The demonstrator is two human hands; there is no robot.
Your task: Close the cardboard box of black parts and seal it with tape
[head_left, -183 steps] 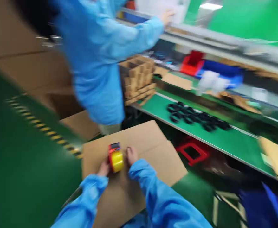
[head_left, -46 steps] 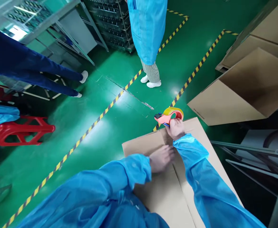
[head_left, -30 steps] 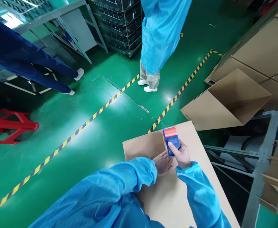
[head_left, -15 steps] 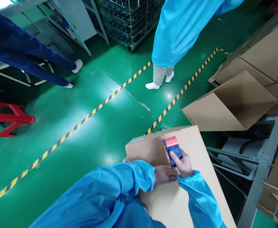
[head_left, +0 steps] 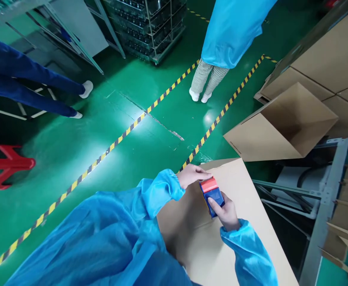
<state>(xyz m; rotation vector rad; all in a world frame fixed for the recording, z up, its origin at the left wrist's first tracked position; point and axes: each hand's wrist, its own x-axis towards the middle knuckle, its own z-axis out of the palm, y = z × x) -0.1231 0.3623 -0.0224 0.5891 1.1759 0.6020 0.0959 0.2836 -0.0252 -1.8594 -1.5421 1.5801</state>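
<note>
A tape dispenser (head_left: pixel 211 195) with a blue body and red-orange front edge rests on a plain brown cardboard box (head_left: pixel 251 222), low and right of centre. The right hand (head_left: pixel 225 212), at its 5 o'clock, has its fingers wrapped around the dispenser. The left hand (head_left: pixel 193 174), at its 11 o'clock, lies flat with fingers outstretched on the box's far edge.

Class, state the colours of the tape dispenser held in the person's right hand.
The tape dispenser in the right hand is blue with a red-orange front end, seen in the head view.

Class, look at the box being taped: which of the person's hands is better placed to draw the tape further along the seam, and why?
Right. The right hand already grips the tape dispenser on the box, so it can probably just pull. The left hand rests flat at the box's far edge, holding nothing.
</note>
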